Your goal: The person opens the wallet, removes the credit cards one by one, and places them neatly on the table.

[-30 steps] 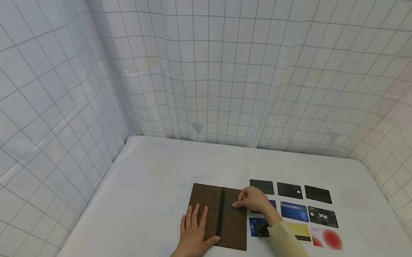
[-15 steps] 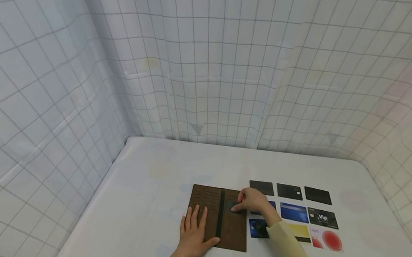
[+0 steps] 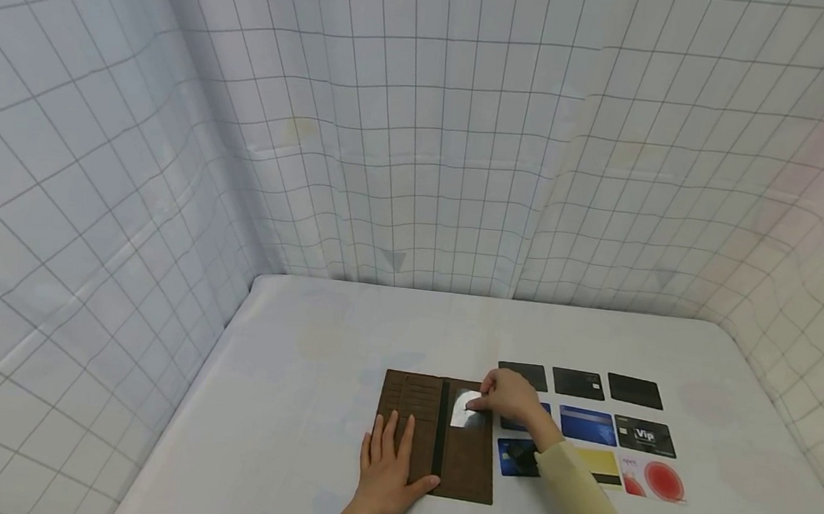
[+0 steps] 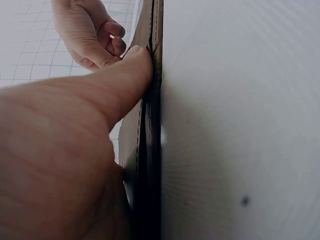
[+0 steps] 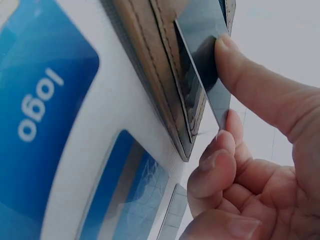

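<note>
A brown wallet (image 3: 466,474) lies unfolded on the white table, a black band running down its middle and slots on its left half. My left hand (image 3: 382,482) rests flat on that left half, fingers straight, thumb (image 4: 127,75) on the near edge by the band. Over the right half, my right hand (image 3: 512,396) pinches a glossy card (image 3: 460,418) between thumb and fingers. In the right wrist view the card (image 5: 200,37) is tilted against the stitched wallet (image 5: 150,65), the thumb on its shiny face. The fingers behind the card are partly hidden.
Right of the wallet, several cards lie in rows: black ones (image 3: 579,383) at the back, a blue card (image 3: 588,425) and a black Vip card (image 3: 645,436) mid-row, a red-and-white card (image 3: 662,479) in front. My right forearm covers some. Gridded curtains (image 3: 421,166) surround the table.
The card under my right hand looked dark before and now shines silver, its angle changed. The right hand has shifted only slightly; the left hand and wallet stay put.
</note>
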{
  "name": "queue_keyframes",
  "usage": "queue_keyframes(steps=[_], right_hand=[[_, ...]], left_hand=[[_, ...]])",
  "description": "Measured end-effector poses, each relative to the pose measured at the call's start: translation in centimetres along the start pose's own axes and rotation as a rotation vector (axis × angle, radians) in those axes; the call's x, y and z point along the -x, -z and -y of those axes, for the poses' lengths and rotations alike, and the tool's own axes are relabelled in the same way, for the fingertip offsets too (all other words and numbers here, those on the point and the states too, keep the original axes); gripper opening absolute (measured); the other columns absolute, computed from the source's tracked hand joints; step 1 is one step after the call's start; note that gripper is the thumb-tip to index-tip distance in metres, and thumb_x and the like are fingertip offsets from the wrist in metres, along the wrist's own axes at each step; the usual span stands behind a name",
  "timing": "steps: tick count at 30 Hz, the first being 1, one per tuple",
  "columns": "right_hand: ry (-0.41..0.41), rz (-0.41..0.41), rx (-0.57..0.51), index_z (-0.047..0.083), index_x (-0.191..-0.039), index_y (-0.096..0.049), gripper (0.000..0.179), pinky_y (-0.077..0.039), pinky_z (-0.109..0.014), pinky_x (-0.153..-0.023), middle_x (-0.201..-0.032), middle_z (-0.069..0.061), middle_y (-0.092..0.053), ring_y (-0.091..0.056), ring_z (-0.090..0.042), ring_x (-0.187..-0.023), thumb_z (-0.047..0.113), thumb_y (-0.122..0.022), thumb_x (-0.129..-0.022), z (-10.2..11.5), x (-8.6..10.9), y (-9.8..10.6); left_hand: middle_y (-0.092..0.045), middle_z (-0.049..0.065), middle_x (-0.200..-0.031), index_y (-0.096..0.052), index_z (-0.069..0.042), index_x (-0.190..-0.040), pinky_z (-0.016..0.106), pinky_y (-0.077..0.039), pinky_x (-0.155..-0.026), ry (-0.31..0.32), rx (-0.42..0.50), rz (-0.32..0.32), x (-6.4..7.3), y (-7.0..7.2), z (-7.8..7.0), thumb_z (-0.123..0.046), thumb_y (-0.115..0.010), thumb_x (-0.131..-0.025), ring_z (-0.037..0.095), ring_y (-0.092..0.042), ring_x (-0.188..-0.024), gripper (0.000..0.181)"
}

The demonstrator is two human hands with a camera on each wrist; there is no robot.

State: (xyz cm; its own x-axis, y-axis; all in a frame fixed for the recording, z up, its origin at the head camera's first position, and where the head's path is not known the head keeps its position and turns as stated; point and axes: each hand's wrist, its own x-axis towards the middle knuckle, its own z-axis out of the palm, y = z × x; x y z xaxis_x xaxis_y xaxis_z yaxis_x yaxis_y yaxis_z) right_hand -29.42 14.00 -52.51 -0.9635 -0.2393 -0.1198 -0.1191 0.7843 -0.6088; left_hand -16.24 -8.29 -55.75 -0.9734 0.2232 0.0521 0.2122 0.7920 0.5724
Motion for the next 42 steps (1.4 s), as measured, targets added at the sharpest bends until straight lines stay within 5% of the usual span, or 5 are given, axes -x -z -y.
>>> queue_keyframes(steps=[17,32,42], right_hand=[[-0.002,-0.065,-0.025,0.012,-0.084,-0.058,0.032,-0.037,-0.031,-0.055,-0.072,0.000,-0.051,-0.047,-0.017,-0.063,0.032,-0.081,-0.074,-0.8,-0.3,0.1],[0.221,0.077,-0.104,0.010,-0.099,-0.061,0.019,-0.037,-0.030,-0.055,-0.074,0.002,-0.050,-0.044,-0.014,-0.063,0.020,-0.069,-0.086,-2.5,-0.2,1.3],[0.244,0.070,-0.129,0.013,-0.097,-0.061,0.014,-0.036,-0.028,-0.052,-0.068,0.004,-0.049,-0.043,-0.012,-0.057,0.019,-0.068,-0.086,-3.1,-0.1,1.5]], left_hand=[[-0.009,0.029,-0.151,-0.023,0.003,-0.148,0.063,-0.001,-0.103,-0.002,-0.009,-0.005,0.0,-0.1,0.1,-0.051,-0.064,-0.084,0.047,0.001,-0.137,0.093],[-0.009,0.029,-0.151,-0.022,0.002,-0.148,0.063,0.000,-0.103,0.003,-0.023,-0.005,-0.2,-0.4,0.4,-0.054,-0.063,-0.084,0.046,0.001,-0.138,0.094],[-0.009,0.029,-0.151,-0.022,0.002,-0.148,0.063,-0.001,-0.103,-0.002,-0.026,-0.006,-0.1,-0.4,0.4,-0.054,-0.062,-0.085,0.046,0.001,-0.138,0.094]])
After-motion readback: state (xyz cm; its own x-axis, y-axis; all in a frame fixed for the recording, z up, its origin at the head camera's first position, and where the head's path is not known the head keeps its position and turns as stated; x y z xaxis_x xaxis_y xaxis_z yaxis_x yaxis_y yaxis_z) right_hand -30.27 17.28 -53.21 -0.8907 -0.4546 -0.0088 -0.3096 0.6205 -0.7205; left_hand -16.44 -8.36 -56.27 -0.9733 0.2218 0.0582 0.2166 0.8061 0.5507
